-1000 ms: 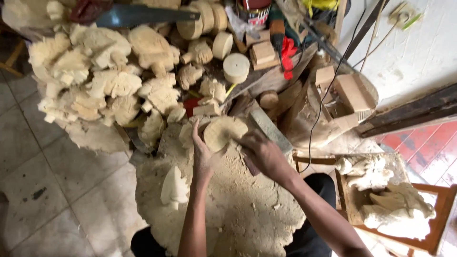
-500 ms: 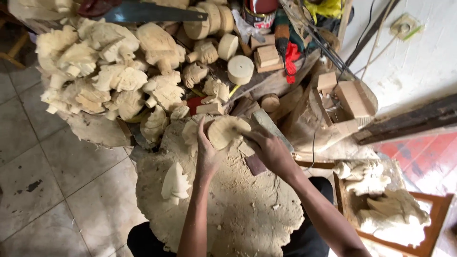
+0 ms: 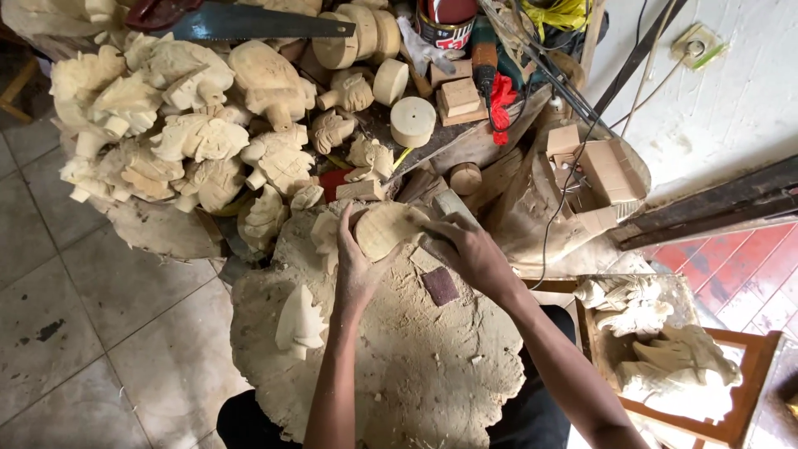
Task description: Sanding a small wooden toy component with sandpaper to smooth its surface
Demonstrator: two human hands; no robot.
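Since the earlier frame, the wooden disc has been shifted slightly toward the stump's far edge. It is clasped from the left by the left hand; the right hand is pressed closed against its right rim, both equally near.

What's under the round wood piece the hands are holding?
Under the round wood piece is a big sawdust-covered stump. The left hand and right hand cover its edges, so the spot right beneath is hidden.
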